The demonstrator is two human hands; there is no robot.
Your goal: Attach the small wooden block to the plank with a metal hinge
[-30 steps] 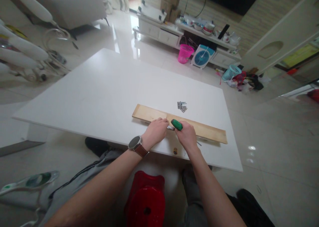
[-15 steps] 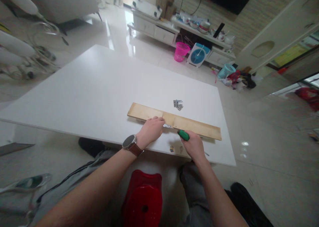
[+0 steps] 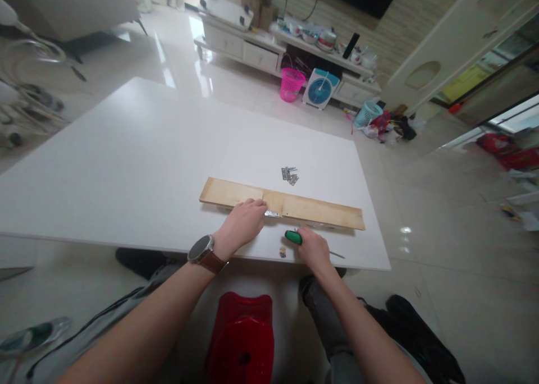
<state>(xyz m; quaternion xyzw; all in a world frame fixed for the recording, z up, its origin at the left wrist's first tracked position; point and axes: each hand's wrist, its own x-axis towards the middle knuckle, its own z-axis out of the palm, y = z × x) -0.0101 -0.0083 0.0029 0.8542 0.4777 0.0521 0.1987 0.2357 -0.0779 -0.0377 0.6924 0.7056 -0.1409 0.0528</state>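
A long, light wooden board lies near the front edge of the white table. My left hand is closed over the board's near edge, left of its middle. Beside the fingertips a small metal hinge shows along that edge; whether the fingers touch it I cannot tell. Just in front of the board, my right hand is wrapped round a screwdriver with a green handle. The handle sticks out to the left and the thin metal shaft to the right. My fingers hide the middle of it.
Several metal hinges and screws lie in a small pile behind the board. A small yellow-and-blue figure is at the table's front edge. Below stands a red stool. Beyond the table are a pink basket and a blue-and-white fan.
My right hand has drawn back with the screwdriver, away from the board towards the table's front edge. My left hand keeps its place on the board. The whole view has shifted slightly.
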